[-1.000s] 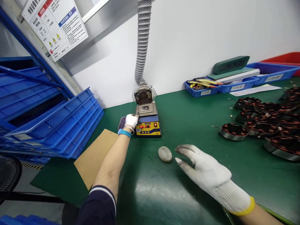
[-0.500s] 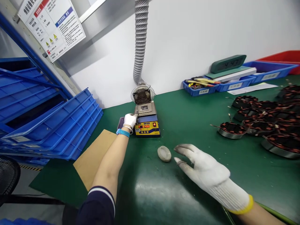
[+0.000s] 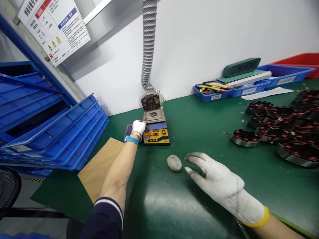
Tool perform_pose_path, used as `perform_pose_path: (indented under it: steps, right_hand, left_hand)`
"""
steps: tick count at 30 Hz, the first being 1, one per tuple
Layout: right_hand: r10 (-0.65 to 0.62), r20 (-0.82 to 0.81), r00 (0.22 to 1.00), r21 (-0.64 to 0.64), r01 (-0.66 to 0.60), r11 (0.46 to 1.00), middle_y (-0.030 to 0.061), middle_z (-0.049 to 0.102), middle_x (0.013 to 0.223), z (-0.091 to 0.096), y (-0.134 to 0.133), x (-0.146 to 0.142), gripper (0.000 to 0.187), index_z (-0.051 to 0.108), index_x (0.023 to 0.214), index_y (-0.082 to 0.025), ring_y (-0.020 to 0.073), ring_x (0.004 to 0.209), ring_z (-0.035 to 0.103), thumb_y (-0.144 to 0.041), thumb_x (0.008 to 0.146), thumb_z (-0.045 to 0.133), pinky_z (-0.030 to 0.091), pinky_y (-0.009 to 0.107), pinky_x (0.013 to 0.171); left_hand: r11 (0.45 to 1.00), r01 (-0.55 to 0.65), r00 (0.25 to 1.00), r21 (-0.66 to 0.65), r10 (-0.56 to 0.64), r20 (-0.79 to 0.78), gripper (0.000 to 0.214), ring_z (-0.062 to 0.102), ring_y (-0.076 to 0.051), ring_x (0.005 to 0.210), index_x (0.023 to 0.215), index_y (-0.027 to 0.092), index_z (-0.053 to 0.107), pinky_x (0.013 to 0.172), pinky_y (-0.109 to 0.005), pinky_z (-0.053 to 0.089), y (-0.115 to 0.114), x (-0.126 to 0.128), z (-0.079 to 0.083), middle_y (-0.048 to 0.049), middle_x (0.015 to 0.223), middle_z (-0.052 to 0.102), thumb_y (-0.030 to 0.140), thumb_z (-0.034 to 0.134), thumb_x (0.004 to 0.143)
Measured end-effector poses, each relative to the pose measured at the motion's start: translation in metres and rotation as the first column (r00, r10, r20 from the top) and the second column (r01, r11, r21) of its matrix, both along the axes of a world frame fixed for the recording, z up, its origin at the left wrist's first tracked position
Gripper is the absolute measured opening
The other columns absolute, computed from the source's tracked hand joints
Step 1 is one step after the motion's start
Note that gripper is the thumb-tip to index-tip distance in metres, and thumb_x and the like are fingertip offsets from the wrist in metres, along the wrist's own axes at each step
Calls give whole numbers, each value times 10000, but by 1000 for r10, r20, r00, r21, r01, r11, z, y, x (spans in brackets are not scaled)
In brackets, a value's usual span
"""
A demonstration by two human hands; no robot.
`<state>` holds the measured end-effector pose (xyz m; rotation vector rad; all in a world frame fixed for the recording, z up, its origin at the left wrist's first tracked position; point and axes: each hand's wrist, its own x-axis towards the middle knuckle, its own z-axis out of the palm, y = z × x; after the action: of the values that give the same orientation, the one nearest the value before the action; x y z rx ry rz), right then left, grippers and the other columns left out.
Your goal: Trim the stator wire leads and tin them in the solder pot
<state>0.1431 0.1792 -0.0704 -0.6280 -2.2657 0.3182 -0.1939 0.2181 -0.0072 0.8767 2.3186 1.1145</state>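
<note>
My left hand (image 3: pixel 139 126), in a white glove, reaches to the left side of a yellow and blue solder pot (image 3: pixel 156 136) with a lit red display and a metal top. Its fingers are closed at the edge of that top; what they pinch, if anything, is too small to make out. A small purple-grey bin (image 3: pixel 128 130) stands beside this hand, partly hidden by it. My right hand (image 3: pixel 214 176), gloved too, hovers over the green table with thumb and fingers apart and holds nothing. Just left of its fingertips lies a small shallow pale dish (image 3: pixel 174 163).
Several ring-shaped copper-wound stators (image 3: pixel 246 136) stand at the right. Blue trays with tools (image 3: pixel 211 94) and a digital clock (image 3: pixel 241 67) line the wall. A fume hose (image 3: pixel 149 43) hangs behind the pot. Stacked blue crates (image 3: pixel 62 139) and brown cardboard (image 3: pixel 101 169) are left.
The digits on the pot's display differ. Both hands stay almost where they were; the view has shifted very slightly.
</note>
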Motion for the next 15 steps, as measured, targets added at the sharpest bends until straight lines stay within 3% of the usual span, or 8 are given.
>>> perform_pose_path:
  steps: [8, 15]
  right_hand:
    - [-4, 11, 1000, -28, 4, 1000, 112, 740, 1077, -2, 1, 1, 282, 705, 1048, -207, 233, 874, 743, -328, 889, 505, 624, 341, 746]
    - [15, 13, 1000, -41, -15, 999, 103, 741, 1070, 3, -1, 1, 258, 707, 1025, -218, 229, 859, 742, -316, 881, 517, 623, 338, 743]
  left_hand:
    - [1000, 5, 1000, -2, -5, 14, 370, 640, -242, 1085, 1257, 163, 601, 912, -442, 574, 12, 3, 4, -108, 1263, 620, 385, 636, 962]
    - [1000, 1, 1000, -13, -1, -16, 363, 646, -235, 1065, 1248, 161, 603, 900, -440, 578, 3, 1, 2, -103, 1244, 628, 388, 629, 967]
